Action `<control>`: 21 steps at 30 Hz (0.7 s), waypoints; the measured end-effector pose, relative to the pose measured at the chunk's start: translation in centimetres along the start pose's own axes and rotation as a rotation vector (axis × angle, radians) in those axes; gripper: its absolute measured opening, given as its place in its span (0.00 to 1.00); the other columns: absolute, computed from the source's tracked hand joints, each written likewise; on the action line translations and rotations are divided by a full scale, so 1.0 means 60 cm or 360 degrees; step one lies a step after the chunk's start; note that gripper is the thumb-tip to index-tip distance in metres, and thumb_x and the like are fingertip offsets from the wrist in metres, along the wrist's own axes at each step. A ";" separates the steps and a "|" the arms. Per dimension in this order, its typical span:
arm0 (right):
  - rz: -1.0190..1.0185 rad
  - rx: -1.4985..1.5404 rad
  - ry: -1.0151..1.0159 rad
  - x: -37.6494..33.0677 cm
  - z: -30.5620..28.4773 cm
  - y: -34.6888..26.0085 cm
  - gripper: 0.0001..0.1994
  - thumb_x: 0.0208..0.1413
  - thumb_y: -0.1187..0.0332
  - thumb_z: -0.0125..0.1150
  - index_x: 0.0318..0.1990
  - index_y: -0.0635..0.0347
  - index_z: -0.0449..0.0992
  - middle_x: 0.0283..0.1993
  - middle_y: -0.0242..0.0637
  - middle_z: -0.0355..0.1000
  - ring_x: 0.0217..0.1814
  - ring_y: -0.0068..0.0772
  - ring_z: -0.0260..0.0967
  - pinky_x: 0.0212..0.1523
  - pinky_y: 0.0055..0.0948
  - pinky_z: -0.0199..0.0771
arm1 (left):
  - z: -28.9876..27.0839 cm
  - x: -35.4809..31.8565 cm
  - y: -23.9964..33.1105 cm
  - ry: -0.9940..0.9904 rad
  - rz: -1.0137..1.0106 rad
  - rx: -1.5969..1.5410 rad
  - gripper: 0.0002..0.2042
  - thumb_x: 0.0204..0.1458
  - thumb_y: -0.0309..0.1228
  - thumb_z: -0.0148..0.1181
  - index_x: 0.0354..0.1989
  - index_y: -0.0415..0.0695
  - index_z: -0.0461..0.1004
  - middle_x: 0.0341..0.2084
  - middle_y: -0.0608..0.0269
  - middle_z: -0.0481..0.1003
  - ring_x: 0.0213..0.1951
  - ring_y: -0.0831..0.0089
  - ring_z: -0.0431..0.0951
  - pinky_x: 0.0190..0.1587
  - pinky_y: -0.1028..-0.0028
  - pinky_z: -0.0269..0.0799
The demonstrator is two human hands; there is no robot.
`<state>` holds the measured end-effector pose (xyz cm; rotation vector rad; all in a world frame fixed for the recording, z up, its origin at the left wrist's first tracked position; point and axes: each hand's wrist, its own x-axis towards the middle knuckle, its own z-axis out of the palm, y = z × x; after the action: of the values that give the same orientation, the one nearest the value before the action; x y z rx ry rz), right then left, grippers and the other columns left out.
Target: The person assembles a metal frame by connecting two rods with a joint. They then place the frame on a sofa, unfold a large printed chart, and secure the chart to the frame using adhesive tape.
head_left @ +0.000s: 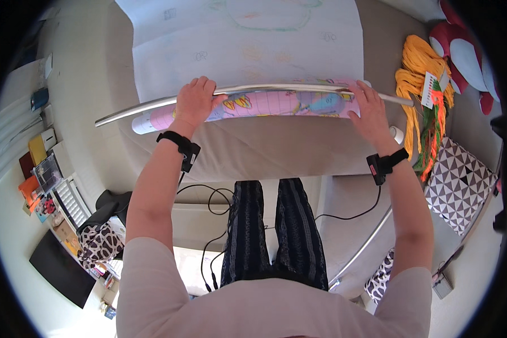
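Hands press slim metal rod on rolled colourful sheet.

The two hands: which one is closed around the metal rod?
The left hand: its fingers curl over the silver rod. The right hand lies flat on the rolled pink sheet.

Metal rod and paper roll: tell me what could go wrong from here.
1. The long metal rod sticks out far past the left hand; that free end might dip or swing.
2. The right hand lies flat on the pink patterned roll, so the roll might loosen there.
3. The pale drawn sheet trailing from it might crease.
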<state>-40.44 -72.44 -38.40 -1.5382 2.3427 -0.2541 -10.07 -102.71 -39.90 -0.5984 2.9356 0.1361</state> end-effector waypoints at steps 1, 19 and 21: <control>0.0029 -0.0067 0.0051 0.013 0.007 -0.001 0.29 0.43 0.70 0.63 0.56 0.50 0.64 0.60 0.40 0.61 0.62 0.45 0.58 0.62 0.44 0.55 | 0.002 0.008 -0.012 0.0062 -0.0003 0.0007 0.17 0.51 0.49 0.55 0.32 0.45 0.69 0.29 0.62 0.69 0.34 0.63 0.72 0.35 0.65 0.69; 0.0319 -0.0128 -0.0076 0.026 0.126 -0.007 0.13 0.55 0.60 0.52 0.44 0.53 0.75 0.45 0.36 0.70 0.51 0.43 0.65 0.49 0.43 0.66 | 0.123 0.023 -0.019 -0.0022 -0.0046 -0.0608 0.14 0.53 0.30 0.52 0.49 0.44 0.67 0.47 0.54 0.68 0.49 0.53 0.67 0.52 0.60 0.64; 0.0316 -0.0122 -0.0008 -0.003 0.129 -0.014 0.13 0.55 0.60 0.52 0.44 0.53 0.75 0.45 0.37 0.69 0.51 0.44 0.65 0.50 0.44 0.65 | 0.117 0.006 -0.016 0.0086 0.0000 -0.0620 0.16 0.52 0.30 0.53 0.50 0.45 0.67 0.48 0.54 0.67 0.51 0.53 0.67 0.53 0.60 0.64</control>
<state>-36.84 -72.37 -45.29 -1.3234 2.5053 -0.1138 -9.18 -102.93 -46.92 -0.6584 2.9767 0.7144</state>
